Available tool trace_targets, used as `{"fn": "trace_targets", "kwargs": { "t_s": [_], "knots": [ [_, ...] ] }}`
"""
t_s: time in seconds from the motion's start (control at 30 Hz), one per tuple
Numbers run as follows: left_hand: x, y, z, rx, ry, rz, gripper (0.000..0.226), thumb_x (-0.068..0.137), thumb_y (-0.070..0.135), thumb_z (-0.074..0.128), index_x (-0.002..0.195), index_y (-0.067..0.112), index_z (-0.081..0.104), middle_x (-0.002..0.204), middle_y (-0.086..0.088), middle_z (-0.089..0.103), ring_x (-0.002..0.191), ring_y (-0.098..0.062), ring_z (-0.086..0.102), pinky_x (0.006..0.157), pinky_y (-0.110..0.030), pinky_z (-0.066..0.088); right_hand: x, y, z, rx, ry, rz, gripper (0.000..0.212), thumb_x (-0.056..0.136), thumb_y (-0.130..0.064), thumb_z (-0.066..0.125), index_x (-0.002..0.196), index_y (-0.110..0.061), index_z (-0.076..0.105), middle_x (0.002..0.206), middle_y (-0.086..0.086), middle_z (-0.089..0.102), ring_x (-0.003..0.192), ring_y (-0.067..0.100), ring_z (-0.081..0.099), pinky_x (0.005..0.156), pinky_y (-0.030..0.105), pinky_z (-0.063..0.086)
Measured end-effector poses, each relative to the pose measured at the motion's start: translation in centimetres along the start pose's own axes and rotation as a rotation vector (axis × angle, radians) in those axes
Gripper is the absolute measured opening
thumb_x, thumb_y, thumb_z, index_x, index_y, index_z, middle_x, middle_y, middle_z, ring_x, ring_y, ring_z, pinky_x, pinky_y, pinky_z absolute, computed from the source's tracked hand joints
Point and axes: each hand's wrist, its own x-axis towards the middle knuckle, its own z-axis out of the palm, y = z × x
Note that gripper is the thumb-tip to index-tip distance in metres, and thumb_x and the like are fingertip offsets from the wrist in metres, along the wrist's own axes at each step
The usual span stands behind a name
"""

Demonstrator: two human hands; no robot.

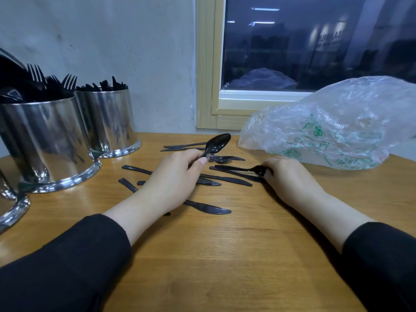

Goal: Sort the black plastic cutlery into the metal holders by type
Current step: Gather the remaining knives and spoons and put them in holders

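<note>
Two hands among scattered black cutlery on the wooden table (225, 255).
The left hand (173, 176) pinches a spoon (216, 144), bowl raised past its fingertips; the right hand (290, 176) curls round a second spoon (254, 169) lying on the knives (225, 178).

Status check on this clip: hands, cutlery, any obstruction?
Left hand grips spoon, bowl raised. Right hand pinches second spoon on table. Knives loose. Holders unobstructed.

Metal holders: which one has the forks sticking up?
The big shiny metal holder nearest the left edge; fork prongs poke above its rim, unlike the smaller one behind.
</note>
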Motion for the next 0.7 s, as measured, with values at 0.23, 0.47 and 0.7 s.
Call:
{"fn": "trace_targets", "kwargs": {
  "t_s": [0.23,0.47,0.7],
  "knots": [
    [0.2,0.0,-0.3,-0.042,0.133,-0.026,0.024,0.106,0.032,0.046,0.112,0.025,0.068,0.070,0.012,0.057,0.062,-0.002,0.052,0.053,-0.016,0.034,-0.7,-0.1,-3.6,0.180,0.408,-0.139,0.015,0.094,-0.009,0.060,0.101,-0.014,0.072,0.091,0.001,0.071,0.082,0.022,0.062,0.071,0.034,0.048],
    [0.0,0.5,-0.4,-0.153,0.006,-0.014,0.025,0.106,0.029,0.047,0.105,0.031,0.072,0.087,0.006,0.073,0.074,-0.005,0.071,0.075,-0.033,0.057,-1.3,-4.8,-3.3,0.362,0.353,-0.308,0.026,0.091,-0.017,0.070,0.117,-0.018,0.063,0.083,-0.014,0.066,0.078,0.005,0.059,0.070,0.004,0.040],
    [0.1,-0.1,0.0,-0.158,-0.060,0.015,0.030,0.106,0.033,0.046,0.080,0.034,0.062,0.065,0.015,0.059,0.059,-0.003,0.053,0.054,-0.018,0.037,1.8,-7.8,-2.5,0.442,0.295,-0.243,0.041,0.093,-0.031,0.068,0.131,-0.028,0.054,0.077,-0.010,0.067,0.073,0.004,0.060,0.068,0.018,0.045]
  ]
}}
